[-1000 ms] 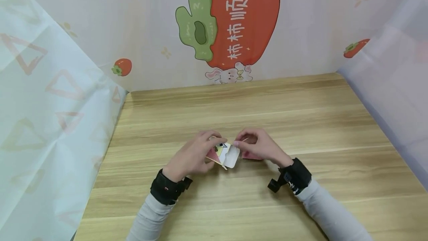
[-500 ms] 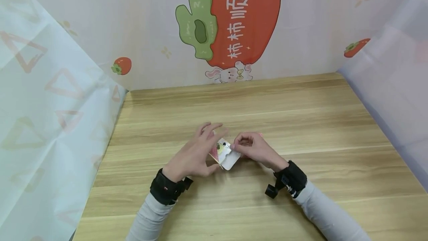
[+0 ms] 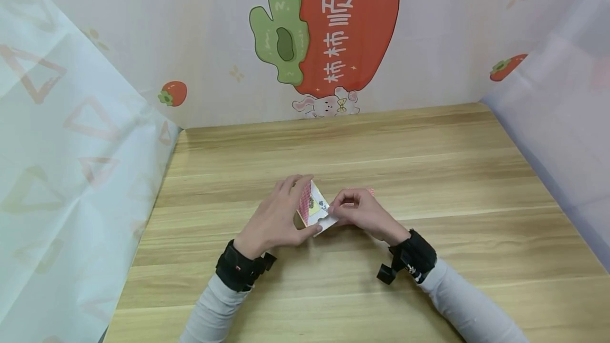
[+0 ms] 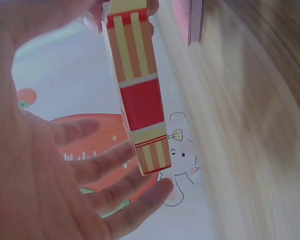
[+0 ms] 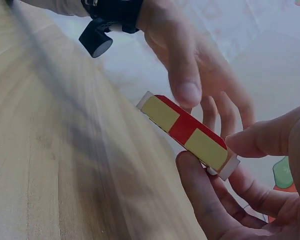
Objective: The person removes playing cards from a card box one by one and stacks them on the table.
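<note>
A playing card box [image 3: 312,206] with a red patterned side and a card design on its face is held tilted between the hands. My right hand [image 3: 366,215] pinches its near end with thumb and fingers. In the right wrist view, that end of the box [image 5: 185,127] is a red and yellow flap panel. My left hand [image 3: 276,217] spans the box, fingers extended and spread; in the left wrist view they lie behind its striped narrow side [image 4: 141,105], and whether they touch it is unclear. A pink-red stack of cards [image 4: 188,20] lies on the table, mostly hidden behind the right hand.
The wooden table [image 3: 229,168] extends around both hands. A printed cloth [image 3: 214,41] with fruit pictures hangs along its far edge, and more cloth [image 3: 90,173] borders the left side. Both wrists wear black camera straps.
My left hand loosened from the box, spread its fingers, then came around it again. The box turned in the right hand's pinch. My right hand shifted slightly left, baring the stack's far edge.
</note>
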Demonstrator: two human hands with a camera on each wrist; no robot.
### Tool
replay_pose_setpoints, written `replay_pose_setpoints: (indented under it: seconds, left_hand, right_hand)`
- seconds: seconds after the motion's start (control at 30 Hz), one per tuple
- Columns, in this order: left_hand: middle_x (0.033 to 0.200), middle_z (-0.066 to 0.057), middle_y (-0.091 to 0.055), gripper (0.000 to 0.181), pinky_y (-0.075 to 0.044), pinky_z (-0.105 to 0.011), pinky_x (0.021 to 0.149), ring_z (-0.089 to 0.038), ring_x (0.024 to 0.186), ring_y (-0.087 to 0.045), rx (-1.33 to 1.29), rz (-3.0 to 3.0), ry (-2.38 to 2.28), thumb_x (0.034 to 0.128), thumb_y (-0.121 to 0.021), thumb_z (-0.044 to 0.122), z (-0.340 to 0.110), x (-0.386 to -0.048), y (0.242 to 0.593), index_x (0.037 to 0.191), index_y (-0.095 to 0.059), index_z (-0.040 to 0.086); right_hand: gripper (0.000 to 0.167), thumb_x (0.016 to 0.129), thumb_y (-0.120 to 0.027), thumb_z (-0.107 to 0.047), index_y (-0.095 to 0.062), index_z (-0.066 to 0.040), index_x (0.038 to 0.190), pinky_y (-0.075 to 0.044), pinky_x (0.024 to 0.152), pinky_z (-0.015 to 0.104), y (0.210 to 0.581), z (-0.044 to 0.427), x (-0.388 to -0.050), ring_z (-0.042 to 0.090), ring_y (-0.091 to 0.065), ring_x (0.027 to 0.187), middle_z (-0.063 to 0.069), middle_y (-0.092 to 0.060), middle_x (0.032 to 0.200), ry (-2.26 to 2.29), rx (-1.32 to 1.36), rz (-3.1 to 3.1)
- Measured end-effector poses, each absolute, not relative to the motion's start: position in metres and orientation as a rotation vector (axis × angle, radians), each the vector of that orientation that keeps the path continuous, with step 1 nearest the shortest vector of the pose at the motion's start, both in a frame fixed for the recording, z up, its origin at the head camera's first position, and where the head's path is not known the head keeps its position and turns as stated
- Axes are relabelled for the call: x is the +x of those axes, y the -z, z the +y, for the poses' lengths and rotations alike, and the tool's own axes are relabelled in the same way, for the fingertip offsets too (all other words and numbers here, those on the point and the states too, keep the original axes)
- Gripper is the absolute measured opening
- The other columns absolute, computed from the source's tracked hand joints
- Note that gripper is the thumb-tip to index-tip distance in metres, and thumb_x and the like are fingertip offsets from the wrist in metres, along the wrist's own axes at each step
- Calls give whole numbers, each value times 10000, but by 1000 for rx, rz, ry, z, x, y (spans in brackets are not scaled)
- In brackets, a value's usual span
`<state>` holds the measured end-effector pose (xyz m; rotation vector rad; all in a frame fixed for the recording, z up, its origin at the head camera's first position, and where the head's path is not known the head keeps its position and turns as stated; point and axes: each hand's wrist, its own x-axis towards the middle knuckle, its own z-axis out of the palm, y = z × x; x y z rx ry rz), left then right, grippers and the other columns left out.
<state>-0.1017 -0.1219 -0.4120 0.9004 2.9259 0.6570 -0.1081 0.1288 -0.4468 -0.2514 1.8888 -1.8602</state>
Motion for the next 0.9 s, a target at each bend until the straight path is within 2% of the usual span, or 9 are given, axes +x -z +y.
replay_pose_setpoints:
  seconds: [0.13, 0.37, 0.57, 0.9]
  left_hand:
    - [1526, -107, -520, 988, -543, -489, 1053, -296, 1398, -518, 910, 2939, -686, 821, -861, 460, -122, -103, 413, 1614, -370, 135]
    - [1523, -132, -563, 916, -473, -483, 1161, -309, 1423, -530, 963, 2917, -732, 834, -894, 348, -124, -110, 422, 1576, -429, 80]
    - [1579, -125, -518, 777, -442, -481, 1191, -326, 1457, -475, 968, 2827, -689, 872, -827, 290, -121, -119, 441, 1544, -499, 77]
    - [1661, -134, -423, 709, -417, -484, 1210, -315, 1511, -391, 894, 2758, -695, 879, -746, 207, -122, -125, 458, 1541, -518, 98]
  right_hand:
    - [100, 966, -697, -54, -713, 44, 978, -620, 795, 325, 447, 129, -108, 196, -708, 982, 139, -706, 1110, 1831, -260, 1932]
    - [218, 1017, -737, -220, -730, -25, 1115, -614, 807, 348, 442, 140, -115, 240, -740, 948, 159, -732, 1131, 1788, -234, 2102]
    - [243, 1012, -735, -145, -708, 37, 1170, -580, 821, 311, 438, 153, -120, 297, -738, 1018, 159, -722, 1130, 1818, -270, 2215]
    - [211, 1002, -728, -72, -706, 49, 1173, -572, 786, 284, 435, 156, -122, 205, -736, 975, 165, -728, 1114, 1824, -268, 2237]
